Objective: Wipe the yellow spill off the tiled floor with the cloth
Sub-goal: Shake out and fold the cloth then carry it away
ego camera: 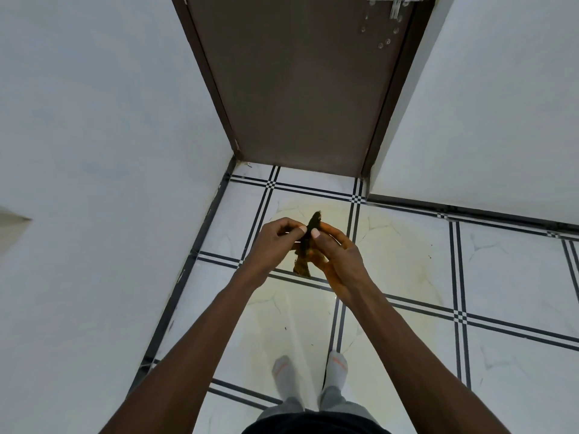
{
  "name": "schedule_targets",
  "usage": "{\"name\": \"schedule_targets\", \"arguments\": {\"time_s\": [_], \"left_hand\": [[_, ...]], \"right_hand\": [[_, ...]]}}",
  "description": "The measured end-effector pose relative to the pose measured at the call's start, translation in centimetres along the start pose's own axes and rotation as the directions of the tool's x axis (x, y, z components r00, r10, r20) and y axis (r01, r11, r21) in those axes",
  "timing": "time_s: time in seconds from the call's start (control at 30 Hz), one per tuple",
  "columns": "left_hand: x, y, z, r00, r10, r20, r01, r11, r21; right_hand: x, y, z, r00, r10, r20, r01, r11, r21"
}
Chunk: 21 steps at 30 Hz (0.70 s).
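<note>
I stand over a white tiled floor (501, 277) with black double grout lines. A faint yellow spill (394, 245) spreads as a wide film over the tiles around and ahead of my feet. Both hands are raised at mid-frame, holding a small dark, yellow-stained cloth (308, 245) between them. My left hand (275, 239) pinches its left side with thumb and fingers. My right hand (338, 255) grips it from the right, and yellow stain shows on that palm. The cloth hangs bunched, one end sticking up and one down.
A shut brown door (300, 89) with a metal bolt (394, 4) stands straight ahead. White walls (94, 151) close in on the left and right, forming a narrow corridor. My grey-socked feet (313, 371) stand on the tiles below my hands.
</note>
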<state>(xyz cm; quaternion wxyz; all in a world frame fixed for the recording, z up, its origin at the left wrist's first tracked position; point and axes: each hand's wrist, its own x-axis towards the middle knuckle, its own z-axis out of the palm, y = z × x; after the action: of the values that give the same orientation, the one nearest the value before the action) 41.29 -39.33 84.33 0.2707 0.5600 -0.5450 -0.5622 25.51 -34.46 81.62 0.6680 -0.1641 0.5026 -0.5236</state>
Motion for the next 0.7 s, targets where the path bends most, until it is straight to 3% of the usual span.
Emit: {"name": "schedule_targets", "arguments": {"time_s": [0.13,0.27,0.43,0.57,0.63,0.7], "left_hand": [[-0.9,0.3,-0.4,0.995,0.084,0.051,-0.091,0.985,0.150],[-1.0,0.7,-0.3,0.988,0.157,0.005,-0.153,0.956,0.250],[-1.3,0.9,-0.4,0.997,0.070,0.025,-0.072,0.992,0.100],[-0.8,1.4,-1.4,0.994,0.076,-0.077,-0.072,0.996,0.046],[-0.4,2.3,-2.3,0.984,0.130,-0.119,-0.121,0.989,0.079],[-0.3,3.5,-3.1,0.975,0.186,-0.119,-0.170,0.976,0.133]], "right_hand": [[-0.4,-0.1,0.1,1.000,-0.031,0.004,0.031,0.999,-0.039],[-0.8,0.0,0.0,1.000,-0.021,0.004,0.021,0.999,-0.029],[-0.6,-0.3,0.1,0.999,0.027,-0.020,-0.025,0.997,0.078],[-0.2,0.3,-1.7,0.997,0.077,-0.017,-0.074,0.987,0.145],[-0.2,1.3,-3.4,0.993,0.103,-0.066,-0.102,0.995,0.018],[-0.2,2.6,-5.0,0.988,0.074,-0.138,-0.119,0.928,-0.352]]}}
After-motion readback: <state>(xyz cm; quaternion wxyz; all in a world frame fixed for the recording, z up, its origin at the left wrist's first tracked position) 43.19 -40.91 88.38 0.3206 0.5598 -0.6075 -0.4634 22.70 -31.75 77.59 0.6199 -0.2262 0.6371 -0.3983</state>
